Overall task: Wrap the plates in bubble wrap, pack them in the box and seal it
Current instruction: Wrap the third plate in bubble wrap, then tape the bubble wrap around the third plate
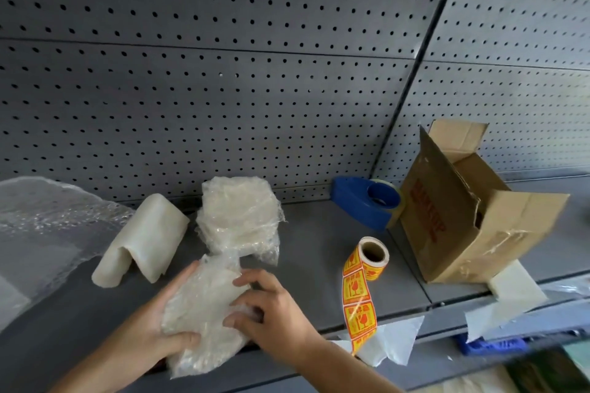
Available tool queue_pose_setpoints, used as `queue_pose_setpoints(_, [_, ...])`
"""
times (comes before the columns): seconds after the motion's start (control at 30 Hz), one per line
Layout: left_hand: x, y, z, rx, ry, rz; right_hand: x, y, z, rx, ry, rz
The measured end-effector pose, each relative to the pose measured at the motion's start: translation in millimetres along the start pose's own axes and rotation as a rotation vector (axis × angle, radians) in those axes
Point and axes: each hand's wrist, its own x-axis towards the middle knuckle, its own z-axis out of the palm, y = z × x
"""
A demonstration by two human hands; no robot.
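Observation:
A plate wrapped in bubble wrap (201, 313) lies at the front of the grey shelf (313, 265). My left hand (153, 325) holds its left edge, thumb across the lower side. My right hand (271, 306) presses the wrap's folded end against its right side. Behind it stands a stack of wrapped plates (239, 217). An open cardboard box (469, 210) sits tilted at the right, its flaps up. A blue tape dispenser (367, 204) rests just left of the box.
A roll of orange fragile stickers (367, 262) trails a strip over the shelf edge. Folded white foam (143, 242) and a loose bubble wrap sheet (41, 220) lie to the left. A perforated panel (223, 73) backs the shelf. White paper scraps (392, 341) hang below.

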Motion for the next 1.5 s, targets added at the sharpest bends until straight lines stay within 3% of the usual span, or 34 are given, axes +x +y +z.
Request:
queue_pose_setpoints(0.23, [-4, 16, 0, 0.266, -0.019, -0.02, 13, -4, 12, -0.007, -0.01, 0.194])
queue_pose_setpoints(0.57, [0, 0, 9, -0.005, 0.046, -0.021, 13, -5, 8, -0.076, -0.024, 0.155])
queue_pose_setpoints(0.83, [-7, 3, 13, 0.001, 0.109, -0.068, 2, -19, -30, -0.071, -0.016, 0.058])
queue_pose_setpoints(0.97, [-12, 7, 16, 0.024, 0.147, -0.032, 21, -13, -99, -0.235, 0.238, 0.088])
queue_pose_setpoints(1.03, [-16, 7, 20, 0.018, 0.177, -0.031, 40, 1, -146, -0.361, 0.352, 0.221])
queue_pose_setpoints(1.1, [-21, 6, 23, 0.01, 0.202, -0.036, 61, 22, -186, -0.511, 0.318, 0.414])
queue_pose_setpoints(1.2, [-26, 4, 27, 0.022, 0.24, -0.001, 79, 53, -218, -0.782, 0.136, 0.59])
queue_pose_setpoints(1.33, [-34, 9, 33, 0.0, 0.335, 0.018, 85, 76, -227, -0.899, -0.066, 0.716])
queue_pose_setpoints(1.5, [-37, 2, 35, -0.058, 0.533, 0.028, 86, 90, -225, -0.956, -0.041, 0.71])
